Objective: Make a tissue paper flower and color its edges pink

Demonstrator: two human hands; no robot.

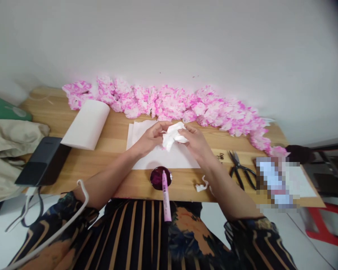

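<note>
Both of my hands meet over the middle of a wooden table [107, 165], gripping a crumpled white tissue piece [173, 135]. My left hand [148, 138] pinches its left side with closed fingers. My right hand [195, 141] pinches its right side. Beneath them lies a stack of flat white tissue sheets [169, 157]. Close to the front edge sits a small dish of dark magenta dye [158, 177] with a pink marker [166, 197] resting across it and sticking out over my lap.
A long row of pink-and-white tissue flowers [171, 103] lines the wall. A white tissue roll [86, 124] and a dark box [43, 160] lie at left, black scissors [240, 168] and a blurred object at right. A small white scrap [202, 185] lies near the edge.
</note>
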